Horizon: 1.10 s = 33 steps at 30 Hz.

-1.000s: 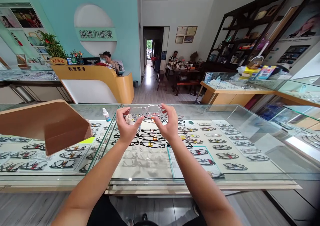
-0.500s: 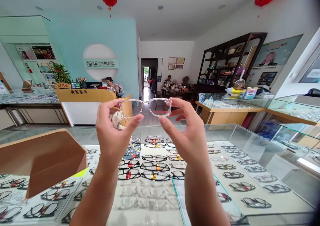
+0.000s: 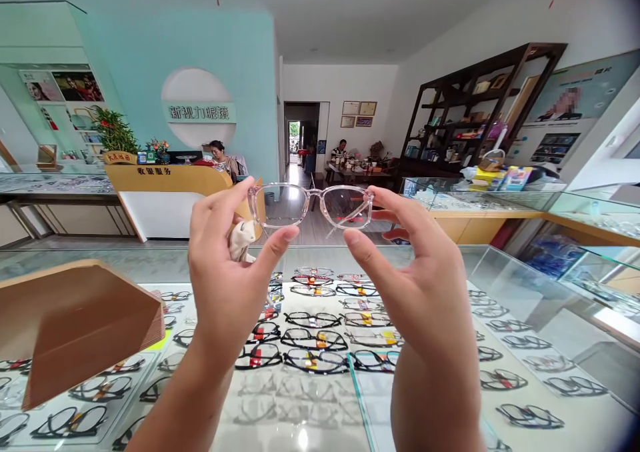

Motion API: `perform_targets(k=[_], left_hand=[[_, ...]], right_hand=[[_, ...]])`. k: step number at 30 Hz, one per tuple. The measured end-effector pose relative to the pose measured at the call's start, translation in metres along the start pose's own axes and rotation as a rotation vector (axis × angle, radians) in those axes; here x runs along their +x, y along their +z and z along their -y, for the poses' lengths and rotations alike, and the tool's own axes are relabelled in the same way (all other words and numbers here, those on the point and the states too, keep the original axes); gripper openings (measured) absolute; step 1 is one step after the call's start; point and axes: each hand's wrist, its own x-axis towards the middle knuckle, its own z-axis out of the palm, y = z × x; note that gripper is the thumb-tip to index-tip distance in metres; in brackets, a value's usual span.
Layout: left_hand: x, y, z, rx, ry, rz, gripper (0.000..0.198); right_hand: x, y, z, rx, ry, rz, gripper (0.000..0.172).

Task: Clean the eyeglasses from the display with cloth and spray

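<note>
A pair of clear-framed eyeglasses (image 3: 314,193) is held up above the glass counter, front rims toward me. My left hand (image 3: 225,245) pinches its left end with the fingers, the thumb stretched below the lens. On the right end, the fingertips of my right hand (image 3: 425,259) grip the frame near the hinge, thumb under the rim. Red marking shows on the right lens, and a thin temple arm runs behind it. A crumpled off-white cloth (image 3: 243,237) is tucked in my left palm, partly hidden by the fingers.
Under my arms, a glass display case (image 3: 295,432) holds rows of eyeglasses (image 3: 314,339). A brown cardboard-like panel (image 3: 85,325) stands at left. Beyond are a cashier desk (image 3: 170,205) with a seated person (image 3: 220,155), another person (image 3: 341,151) at a table, and dark shelves (image 3: 465,119).
The eyeglasses and both hands appear slightly higher, larger and shifted right, with a temple arm now clearer behind the lens. My view has tilted down, so the red lanterns sit at the top edge.
</note>
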Motion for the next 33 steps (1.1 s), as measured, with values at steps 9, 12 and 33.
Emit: perform_targets(k=[9, 12, 33], left_hand=[[-0.002, 0.002, -0.005, 0.009, 0.009, 0.002, 0.058], [-0.002, 0.002, -0.006, 0.007, 0.008, 0.009, 0.058], [0.004, -0.007, -0.003, -0.019, -0.065, 0.065, 0.057]], right_hand=[[0.002, -0.008, 0.004, -0.067, -0.064, 0.002, 0.039], [0.001, -0.006, 0.005, -0.087, -0.068, -0.004, 0.037], [-0.003, -0.006, 0.014, -0.127, -0.098, -0.075, 0.042]])
